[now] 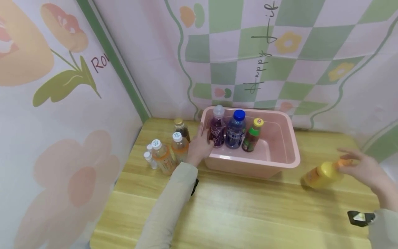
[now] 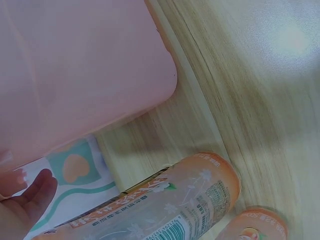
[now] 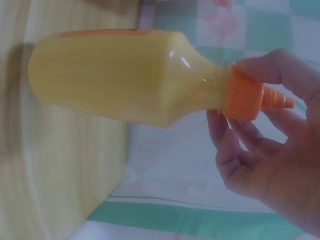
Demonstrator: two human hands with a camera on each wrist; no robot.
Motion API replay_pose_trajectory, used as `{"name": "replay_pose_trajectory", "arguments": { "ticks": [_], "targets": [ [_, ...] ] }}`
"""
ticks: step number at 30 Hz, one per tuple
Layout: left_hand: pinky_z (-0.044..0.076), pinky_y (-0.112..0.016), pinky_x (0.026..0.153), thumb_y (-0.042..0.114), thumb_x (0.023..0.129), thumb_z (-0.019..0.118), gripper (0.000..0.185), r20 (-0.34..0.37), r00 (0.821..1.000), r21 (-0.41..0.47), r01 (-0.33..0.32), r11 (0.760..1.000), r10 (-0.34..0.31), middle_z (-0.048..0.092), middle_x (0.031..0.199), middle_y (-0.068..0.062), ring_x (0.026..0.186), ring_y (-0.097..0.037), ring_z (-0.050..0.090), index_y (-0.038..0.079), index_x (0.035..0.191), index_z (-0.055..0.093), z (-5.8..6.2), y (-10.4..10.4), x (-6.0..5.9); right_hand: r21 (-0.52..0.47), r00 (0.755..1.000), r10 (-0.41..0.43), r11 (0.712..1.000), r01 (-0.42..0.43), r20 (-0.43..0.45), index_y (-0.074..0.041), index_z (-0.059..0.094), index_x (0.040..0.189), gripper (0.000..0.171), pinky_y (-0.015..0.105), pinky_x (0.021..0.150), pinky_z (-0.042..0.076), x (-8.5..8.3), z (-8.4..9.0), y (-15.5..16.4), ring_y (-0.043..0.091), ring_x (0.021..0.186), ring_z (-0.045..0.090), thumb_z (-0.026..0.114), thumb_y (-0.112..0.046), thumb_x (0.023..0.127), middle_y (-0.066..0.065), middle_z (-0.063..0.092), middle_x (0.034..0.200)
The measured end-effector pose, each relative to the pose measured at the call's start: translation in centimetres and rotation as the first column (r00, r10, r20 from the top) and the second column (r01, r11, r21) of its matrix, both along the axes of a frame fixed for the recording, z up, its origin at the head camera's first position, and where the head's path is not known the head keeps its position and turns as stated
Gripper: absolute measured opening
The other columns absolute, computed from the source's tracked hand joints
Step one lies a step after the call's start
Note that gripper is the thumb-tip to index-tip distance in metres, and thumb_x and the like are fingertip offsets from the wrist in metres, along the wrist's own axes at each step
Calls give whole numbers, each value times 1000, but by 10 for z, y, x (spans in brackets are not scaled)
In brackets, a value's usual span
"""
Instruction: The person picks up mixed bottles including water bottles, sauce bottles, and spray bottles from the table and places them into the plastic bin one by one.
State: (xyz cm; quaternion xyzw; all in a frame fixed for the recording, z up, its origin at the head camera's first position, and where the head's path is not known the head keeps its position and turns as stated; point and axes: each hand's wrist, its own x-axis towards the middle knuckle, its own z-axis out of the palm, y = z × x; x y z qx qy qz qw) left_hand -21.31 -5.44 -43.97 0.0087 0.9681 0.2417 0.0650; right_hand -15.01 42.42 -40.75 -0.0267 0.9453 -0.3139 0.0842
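My right hand [image 1: 362, 166] pinches the orange cap [image 3: 245, 95] of a yellow squeeze bottle [image 3: 110, 77] between thumb and fingers. The bottle leans in the head view, its base close over the table to the right of a pink plastic bin [image 1: 242, 169]. At the bin's left end, my left hand [image 1: 200, 147] rests at the rim with fingers extended. Inside, next to that hand, stands a purple drink bottle [image 1: 217, 131]. Beside it are a blue-capped bottle [image 1: 235, 133] and a yellow-capped bottle with a green neck [image 1: 252, 136].
Left of the bin stand two white-capped bottles with orange labels, one nearer [image 1: 164, 159] and one behind my wrist [image 1: 179, 143]. A gold-capped dark bottle [image 1: 181, 128] and small white-capped vials [image 1: 150, 159] are there too. A patterned cloth [image 1: 230, 52] hangs behind the wooden table [image 1: 248, 211].
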Motion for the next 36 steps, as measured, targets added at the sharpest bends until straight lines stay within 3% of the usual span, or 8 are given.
{"name": "replay_pose_trajectory", "arguments": {
  "ticks": [3,6,10,14,20,26,33,36],
  "targets": [
    [53,-44,92,30,94,47,60,6,1000,8,1,1000,-1,2,164,0,123,-36,53,14,150,31,0,0,0,-25,998,-54,998,54,-36,-24,29,150,71,54,67,50,0,8,-6,-28,84,30,66,-24,89,-49,29,95],
    [51,-45,96,30,94,47,60,10,1000,12,4,1000,-4,1,164,0,128,-36,49,14,150,30,0,0,0,-61,989,-121,991,116,-87,-27,28,151,72,29,62,51,1,15,-13,-29,84,30,66,-24,89,-46,30,95],
    [50,-45,99,32,94,47,61,11,1000,1,4,1000,-4,1,164,0,132,-36,46,14,150,30,0,0,0,-109,966,-219,973,204,-139,-34,25,150,74,7,56,37,0,25,-24,-27,82,30,66,-24,89,-42,33,97],
    [50,-45,98,32,94,48,61,16,1000,-6,3,1000,-3,1,164,0,132,-35,46,15,150,30,0,0,0,-177,930,-322,940,292,-176,-35,23,150,74,1,56,36,-1,36,-35,-24,84,35,64,-23,89,-38,40,109],
    [50,-44,97,32,94,47,61,15,1000,-10,3,1000,-3,1,164,1,130,-35,47,15,150,30,1,0,1,-347,861,-474,851,395,-182,-36,28,148,71,-5,63,37,-3,55,-52,-17,96,44,62,-16,89,-28,43,122],
    [51,-45,94,31,94,46,60,1,1000,-11,-4,1000,4,3,164,0,124,-36,51,15,150,30,0,0,1,-472,800,-576,760,446,-171,-35,35,144,67,-5,67,39,-10,77,-69,-13,99,47,64,-13,88,-30,45,113],
    [52,-44,93,31,94,47,61,3,1000,-20,-5,1000,5,2,164,1,123,-36,52,15,150,30,-1,1,1,-631,775,-606,675,383,-179,-29,42,139,66,-3,70,44,-16,97,-87,-9,91,52,68,-5,84,-22,53,109],
    [52,-44,93,31,94,47,61,2,1000,-20,-5,1000,5,2,164,1,122,-36,53,15,150,30,-1,1,1,-726,764,-623,604,330,-171,-25,45,136,67,-2,70,46,-19,104,-97,-5,89,55,70,1,80,-16,57,107]
  ]
}}
